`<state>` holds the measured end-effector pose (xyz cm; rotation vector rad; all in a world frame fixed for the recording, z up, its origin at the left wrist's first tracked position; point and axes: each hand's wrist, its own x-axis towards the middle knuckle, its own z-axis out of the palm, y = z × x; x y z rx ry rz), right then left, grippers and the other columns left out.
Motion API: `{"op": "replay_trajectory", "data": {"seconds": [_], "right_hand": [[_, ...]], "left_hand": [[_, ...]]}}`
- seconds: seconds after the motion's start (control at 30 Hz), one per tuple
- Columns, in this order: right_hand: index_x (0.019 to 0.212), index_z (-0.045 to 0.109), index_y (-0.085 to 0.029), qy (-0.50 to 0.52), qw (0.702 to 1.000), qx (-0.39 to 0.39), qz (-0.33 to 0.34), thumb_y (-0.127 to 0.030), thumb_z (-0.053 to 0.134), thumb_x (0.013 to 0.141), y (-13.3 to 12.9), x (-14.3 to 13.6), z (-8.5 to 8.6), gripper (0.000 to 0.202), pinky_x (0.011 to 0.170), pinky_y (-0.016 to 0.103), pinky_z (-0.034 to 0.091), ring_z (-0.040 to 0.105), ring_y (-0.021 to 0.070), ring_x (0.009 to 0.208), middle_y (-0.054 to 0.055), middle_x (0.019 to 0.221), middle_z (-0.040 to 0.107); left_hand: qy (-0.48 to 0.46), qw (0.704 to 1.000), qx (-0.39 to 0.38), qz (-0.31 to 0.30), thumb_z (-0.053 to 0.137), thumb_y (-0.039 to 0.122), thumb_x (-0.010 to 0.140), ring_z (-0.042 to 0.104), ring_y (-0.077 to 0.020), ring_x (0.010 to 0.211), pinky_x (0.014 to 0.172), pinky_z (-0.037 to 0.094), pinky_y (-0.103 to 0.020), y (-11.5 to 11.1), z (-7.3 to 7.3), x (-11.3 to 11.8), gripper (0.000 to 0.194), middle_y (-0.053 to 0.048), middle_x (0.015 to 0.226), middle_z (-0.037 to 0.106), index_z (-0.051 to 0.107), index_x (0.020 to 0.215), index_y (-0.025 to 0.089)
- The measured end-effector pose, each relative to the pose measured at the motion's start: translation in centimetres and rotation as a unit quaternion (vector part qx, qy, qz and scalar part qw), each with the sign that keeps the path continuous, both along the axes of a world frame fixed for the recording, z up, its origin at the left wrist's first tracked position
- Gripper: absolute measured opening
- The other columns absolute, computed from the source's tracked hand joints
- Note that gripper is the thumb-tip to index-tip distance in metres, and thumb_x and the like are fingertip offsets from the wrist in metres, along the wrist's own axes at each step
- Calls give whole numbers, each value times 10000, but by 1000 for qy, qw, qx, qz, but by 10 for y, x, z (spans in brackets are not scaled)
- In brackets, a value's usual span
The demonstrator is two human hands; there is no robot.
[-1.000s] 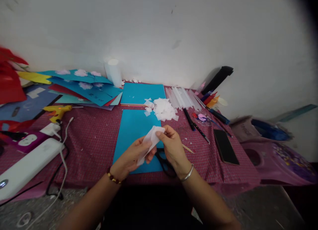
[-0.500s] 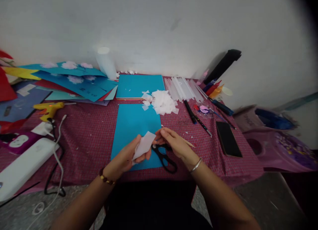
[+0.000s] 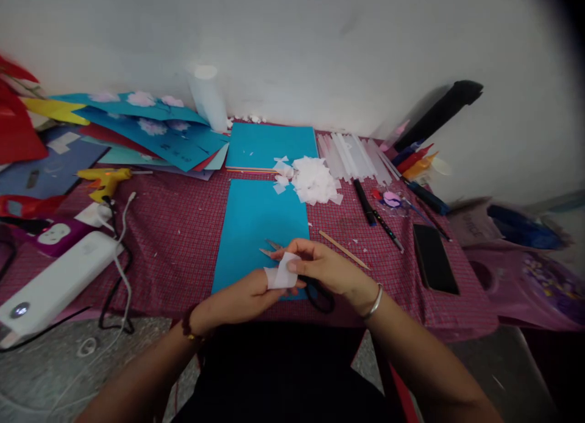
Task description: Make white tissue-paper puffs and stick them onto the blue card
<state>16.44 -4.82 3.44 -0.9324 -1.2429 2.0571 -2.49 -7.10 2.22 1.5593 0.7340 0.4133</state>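
Observation:
Thin white paper pieces (image 3: 280,277) lie across the fingers of my left hand (image 3: 249,296), which is closed round their lower edge. My right hand (image 3: 326,267) pinches the upper piece between thumb and fingers, close against the left. Under both hands are black-handled scissors (image 3: 320,295), their blade tips showing over the blue sheet (image 3: 260,219). Beyond the sheet's far right corner sits a heap of small white paper squares (image 3: 315,180). A thin wooden stick (image 3: 343,250) rests on the cloth right of my right hand.
At the left are a yellow glue gun (image 3: 107,182), a white power bank (image 3: 59,289) and blue cards (image 3: 159,136). A blue stack (image 3: 272,145) lies behind the sheet. On the right are glue sticks (image 3: 354,158), a black marker (image 3: 364,202) and a phone (image 3: 434,258).
My right hand has taken hold of the paper, and my left hand has moved right beneath it. The wooden stick now lies on the cloth in full view. The camera view has shifted.

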Motion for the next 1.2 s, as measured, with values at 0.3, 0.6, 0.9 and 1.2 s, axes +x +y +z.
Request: {"op": "replay_trajectory", "data": {"seconds": [0.3,0.6,0.9,1.2], "right_hand": [[937,619,-200,44,999,10,14,-281,710,733,3,0,-4,237,872,335,433,592,181,1031,50,1078,648],[980,602,-207,16,1000,18,-1,-260,711,716,2,-8,-3,291,665,235,433,546,116,753,9,959,614],[1018,524,-243,-41,997,34,-63,-179,584,758,0,-16,2,275,418,194,347,445,68,433,-71,675,522],[1075,565,-231,-256,920,269,-126,-111,563,755,3,8,-7,342,878,363,460,571,189,967,45,1030,602]], "left_hand": [[27,998,44,-34,370,172,898,597,-200,905,881,415,-315,2,3,-8,310,-49,947,666,676,926,209],[41,996,9,-76,388,129,838,582,-172,773,747,442,-269,1,-10,-14,313,-28,857,661,689,872,213],[-55,980,-190,27,659,350,716,606,-190,843,721,466,-277,2,-10,-6,367,-71,1001,665,634,1038,178],[-39,921,-267,279,567,490,773,443,-70,364,344,304,-176,10,-25,8,340,4,573,603,546,812,152]]}}
